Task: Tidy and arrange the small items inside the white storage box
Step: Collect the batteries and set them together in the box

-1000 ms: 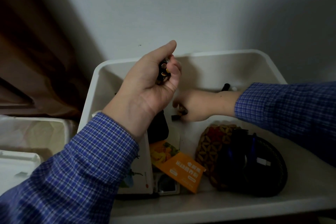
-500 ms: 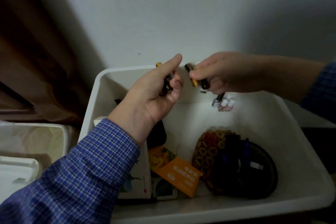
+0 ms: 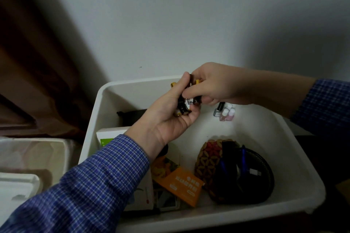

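Note:
The white storage box (image 3: pixel 295 143) fills the lower middle of the view. Above its far side my left hand (image 3: pixel 166 119) grips a bundle of black-and-gold batteries (image 3: pixel 184 107) in its curled fingers. My right hand (image 3: pixel 214 85) meets it from the right and pinches batteries against the same bundle. Inside the box lie small nail polish bottles (image 3: pixel 226 114) at the back, a round patterned woven piece (image 3: pixel 210 159) with dark coiled items (image 3: pixel 250 176) on it, an orange packet (image 3: pixel 183 185), and white cartons (image 3: pixel 111 134) partly hidden by my left sleeve.
A white wall rises right behind the box. A brown curtain (image 3: pixel 37 62) hangs at the left. Another pale bin with a liner (image 3: pixel 37 155) stands left of the box, with a white lid-like piece (image 3: pixel 17 185) in front of it.
My right hand rose out of the box with batteries and has now closed the gap to my left hand, pressing them into the bundle held there.

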The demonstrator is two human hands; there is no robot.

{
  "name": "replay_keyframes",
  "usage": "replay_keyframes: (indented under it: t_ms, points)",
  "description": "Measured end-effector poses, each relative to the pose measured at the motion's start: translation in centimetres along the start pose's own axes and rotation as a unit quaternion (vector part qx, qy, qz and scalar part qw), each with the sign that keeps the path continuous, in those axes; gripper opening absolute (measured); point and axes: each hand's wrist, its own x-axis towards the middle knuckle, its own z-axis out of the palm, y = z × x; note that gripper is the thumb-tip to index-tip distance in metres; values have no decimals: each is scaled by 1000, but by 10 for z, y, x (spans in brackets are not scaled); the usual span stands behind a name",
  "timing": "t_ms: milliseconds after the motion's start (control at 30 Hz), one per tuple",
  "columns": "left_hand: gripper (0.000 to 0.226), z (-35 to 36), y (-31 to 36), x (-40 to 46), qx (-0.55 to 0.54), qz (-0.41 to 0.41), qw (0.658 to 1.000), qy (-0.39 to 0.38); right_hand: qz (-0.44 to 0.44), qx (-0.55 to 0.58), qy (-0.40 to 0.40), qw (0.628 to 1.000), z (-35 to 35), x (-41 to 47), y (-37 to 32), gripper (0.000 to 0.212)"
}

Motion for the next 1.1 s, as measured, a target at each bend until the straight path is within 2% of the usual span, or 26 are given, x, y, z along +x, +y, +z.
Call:
replay_keyframes:
  t_ms: [67,200,400,500,567,700,833,900,1000,1100]
  points:
    - [25,1,1,-1,12,-7,1000,-10,-24,-51,14,998,-1,3,0,23]
    - [26,0,6,-3,38,-19,999,-22,-75,-140,27,987,-5,3,-8,15]
    - [22,2,5,-8,96,-51,992,-65,-63,-160,-7,985,-21,0,-2,40]
    - [8,2,1,-9,99,-78,990,-68,-79,-187,-17,979,-20,-1,3,51]
    - [7,2,0,-10,94,-87,989,-70,-93,-190,-10,977,-17,-1,5,57]
    - [10,1,1,-8,65,-70,994,-56,-146,-138,20,979,-10,-2,10,42]
    - [8,2,1,-9,59,-56,996,-29,-184,-146,67,970,-3,-2,13,35]
    - [6,2,0,-8,57,-47,997,-33,-185,-151,60,969,-1,-3,14,45]
    - [10,4,-2,-8,56,-24,997,-47,-182,-145,7,973,3,-6,16,73]
    - [12,5,-5,-7,69,-20,997,-34,-190,-213,-14,958,5,-3,16,90]
